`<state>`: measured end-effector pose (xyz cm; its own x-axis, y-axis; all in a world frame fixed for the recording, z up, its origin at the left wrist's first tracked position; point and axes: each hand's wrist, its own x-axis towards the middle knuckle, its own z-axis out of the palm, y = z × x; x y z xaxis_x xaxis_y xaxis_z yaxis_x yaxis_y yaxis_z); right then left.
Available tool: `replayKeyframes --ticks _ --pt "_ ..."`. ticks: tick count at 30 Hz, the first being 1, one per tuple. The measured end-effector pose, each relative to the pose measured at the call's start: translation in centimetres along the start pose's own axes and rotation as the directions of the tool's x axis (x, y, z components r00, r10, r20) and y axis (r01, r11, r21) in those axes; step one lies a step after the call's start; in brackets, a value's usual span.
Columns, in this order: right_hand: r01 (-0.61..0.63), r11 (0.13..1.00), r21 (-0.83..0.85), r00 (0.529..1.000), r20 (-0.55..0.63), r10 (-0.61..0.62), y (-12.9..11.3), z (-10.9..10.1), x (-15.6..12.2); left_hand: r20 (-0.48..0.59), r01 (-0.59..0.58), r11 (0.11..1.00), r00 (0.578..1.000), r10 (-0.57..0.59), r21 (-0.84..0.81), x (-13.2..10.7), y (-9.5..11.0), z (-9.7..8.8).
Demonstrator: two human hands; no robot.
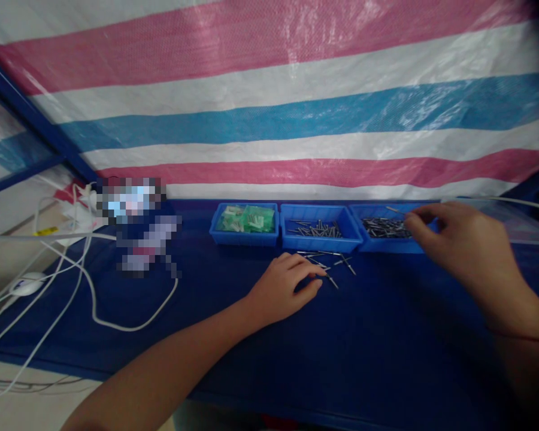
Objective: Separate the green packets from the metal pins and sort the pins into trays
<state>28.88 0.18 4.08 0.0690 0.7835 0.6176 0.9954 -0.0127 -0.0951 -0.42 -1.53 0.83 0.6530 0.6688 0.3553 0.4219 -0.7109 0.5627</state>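
Note:
My right hand [467, 239] pinches a thin metal rod [395, 210] between thumb and fingertips. It hovers over the right blue bin [357, 211], which holds a heap of dark metal rods [384, 228]. On the blue tabletop rests my left hand [282, 286], thumb and fingers apart and nothing visible between them. Its fingertips are beside several loose metal rods [344, 262] lying in front of the bins. More thin rods [321, 229] lie in the middle blue bin [321, 244].
In the left blue bin [245, 239] are green-and-clear plastic packets [258, 218]. White cables [92, 293] and a white plug-like piece [27, 284] spread over the table's left side, near blurred-out items [148, 245]. A striped plastic sheet [269, 126] hangs behind the bins.

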Motion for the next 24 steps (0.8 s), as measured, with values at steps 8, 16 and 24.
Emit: replayKeyframes --ticks 8,16,24 --pt "0.107 0.989 0.104 0.994 -0.029 -0.105 -2.3 0.4 -0.7 0.236 -0.302 0.93 0.938 0.252 0.207 -0.1 1.1 0.3" --pt "0.25 0.877 0.411 0.954 0.053 -0.297 -6.1 -1.3 -2.0 0.268 -0.336 0.918 0.923 0.276 0.211 -0.1 0.8 0.9" --pt "0.254 0.853 0.456 0.942 0.082 -0.324 -6.2 -1.3 -2.0 0.268 -0.301 0.934 0.932 0.246 0.193 0.4 -0.2 0.8"
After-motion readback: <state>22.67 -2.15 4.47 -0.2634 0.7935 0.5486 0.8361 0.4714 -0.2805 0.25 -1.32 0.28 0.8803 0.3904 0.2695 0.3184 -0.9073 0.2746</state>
